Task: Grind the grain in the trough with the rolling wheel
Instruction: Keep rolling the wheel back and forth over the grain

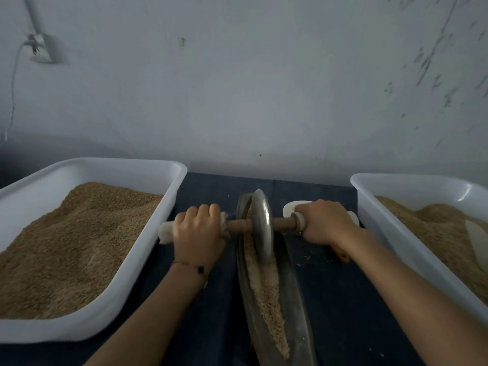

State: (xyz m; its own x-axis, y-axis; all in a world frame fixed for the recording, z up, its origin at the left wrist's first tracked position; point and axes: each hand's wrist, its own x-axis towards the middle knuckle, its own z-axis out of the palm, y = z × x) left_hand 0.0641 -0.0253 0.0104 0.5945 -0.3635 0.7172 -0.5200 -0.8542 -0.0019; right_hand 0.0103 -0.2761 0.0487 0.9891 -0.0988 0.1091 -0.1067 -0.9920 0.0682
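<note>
Toward the far end of the trough (295, 299), the rolling wheel (261, 225) is bearing on the grain (266, 286); left hand (196, 228) and right hand (323, 223) are each gripping a handle end. Grinding underway; next, probably a pull toward the near end.

Dark-clothed table (211, 299): two white tubs (148, 233) (396, 220), metal trough (295, 299) between.

Both bare forearms come in from the lower edge of the frame and reach forward toward the middle. The left hand (196, 228), a little left of centre, has its fingers curled over a white-wrapped handle end (166, 231), knuckles up, and a thin dark bracelet (194, 268) sits on its wrist. The right hand (326, 223), right of centre, makes the same closed grip on the opposite handle end, at about the same height.
</note>
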